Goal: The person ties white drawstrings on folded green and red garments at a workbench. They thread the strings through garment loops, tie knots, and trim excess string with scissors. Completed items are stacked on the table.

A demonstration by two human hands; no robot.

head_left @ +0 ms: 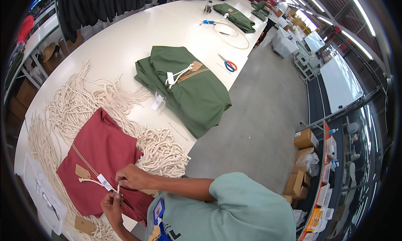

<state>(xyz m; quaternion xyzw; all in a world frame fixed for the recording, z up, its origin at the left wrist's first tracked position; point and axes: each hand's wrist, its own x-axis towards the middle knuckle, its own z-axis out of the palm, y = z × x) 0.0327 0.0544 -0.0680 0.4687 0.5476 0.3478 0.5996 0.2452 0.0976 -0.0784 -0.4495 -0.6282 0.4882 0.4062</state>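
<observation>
Both hands pinch the cream drawcord (118, 188) at lower left: right hand (130, 177) above, left hand (111, 203) below, fingers closed. One slip and it could retreat into the red garment (104, 157).

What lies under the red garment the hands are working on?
Cream cords spread from beneath the red garment across the white table. Both hands pinch a cord on top. What lies under its middle is covered.

A garment workshop: long cutting table (138, 27); folded garments (188, 88); scissors (228, 64).
</observation>
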